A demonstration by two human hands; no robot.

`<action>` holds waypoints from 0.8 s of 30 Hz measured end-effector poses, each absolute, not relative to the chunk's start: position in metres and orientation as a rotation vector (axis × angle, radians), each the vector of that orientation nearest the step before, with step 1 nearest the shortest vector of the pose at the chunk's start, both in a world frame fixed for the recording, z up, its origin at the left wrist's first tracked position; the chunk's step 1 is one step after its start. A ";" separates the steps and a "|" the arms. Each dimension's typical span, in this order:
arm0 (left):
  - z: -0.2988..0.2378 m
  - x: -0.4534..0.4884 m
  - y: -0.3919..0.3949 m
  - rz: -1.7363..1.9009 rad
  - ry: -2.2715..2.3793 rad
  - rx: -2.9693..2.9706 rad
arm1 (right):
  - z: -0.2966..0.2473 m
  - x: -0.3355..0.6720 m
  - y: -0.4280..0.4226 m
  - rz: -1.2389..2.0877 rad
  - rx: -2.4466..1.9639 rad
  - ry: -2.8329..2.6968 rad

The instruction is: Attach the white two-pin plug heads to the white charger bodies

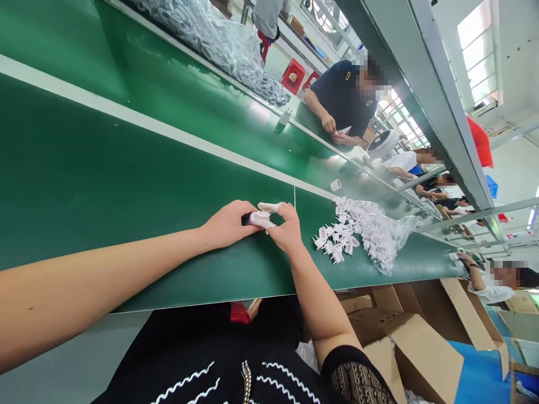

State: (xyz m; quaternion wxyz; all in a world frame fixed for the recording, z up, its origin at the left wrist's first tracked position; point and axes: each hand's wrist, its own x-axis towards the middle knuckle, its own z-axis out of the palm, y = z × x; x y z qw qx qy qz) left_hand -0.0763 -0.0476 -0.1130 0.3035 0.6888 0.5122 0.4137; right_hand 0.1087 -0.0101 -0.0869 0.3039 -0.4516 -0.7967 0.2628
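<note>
L hand [227, 224] fingers pinched a small white pc [261, 219] over the green bench [177, 185], R hand [289, 230] half-curled at its far end, grip unclear; prob. light, stiff plastic, slightly slick, best held by its sides.

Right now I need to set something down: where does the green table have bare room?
The table has most room at left, between the white stripe and left arm. A narrow gap lies between the right hand and the white plugs. Those plugs and their clear bag crowd the right.
</note>
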 end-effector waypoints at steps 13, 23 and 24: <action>-0.093 -0.090 -0.085 1.866 1.068 2.363 | -0.092 0.113 -0.030 1.357 -0.730 -1.588; -0.087 -0.084 -0.093 1.706 1.089 2.152 | -0.079 0.113 -0.035 1.471 -0.909 -1.491; -0.086 -0.083 -0.094 1.679 1.086 2.060 | -0.078 0.114 -0.035 1.517 -0.932 -1.475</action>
